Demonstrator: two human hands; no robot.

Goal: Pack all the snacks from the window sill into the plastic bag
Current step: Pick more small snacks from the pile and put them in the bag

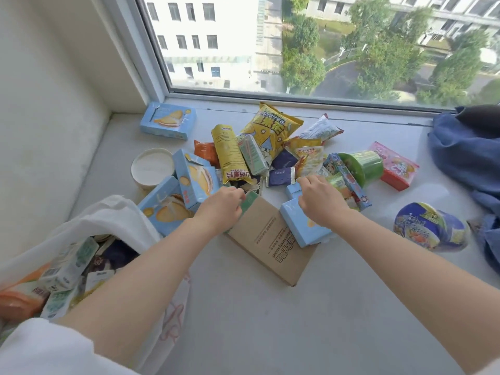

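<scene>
Snacks lie in a pile on the white window sill (270,334): a yellow popcorn bag (270,128), a yellow chip tube (230,155), several light blue biscuit boxes (194,177), and a brown cardboard box (270,239) lying flat at the front. My left hand (221,207) is curled on the green far end of the brown box. My right hand (322,201) is closed over a light blue box (305,226) leaning on the brown box. The white plastic bag (113,215) stands wide at the lower left, with cartons and packets inside.
A white tub (153,166) stands left of the pile, and one blue box (167,120) lies in the far corner. A green cup (362,165), a pink box (395,165) and a blue noodle bowl (430,226) sit to the right. Blue cloth (468,152) covers the sill's right end.
</scene>
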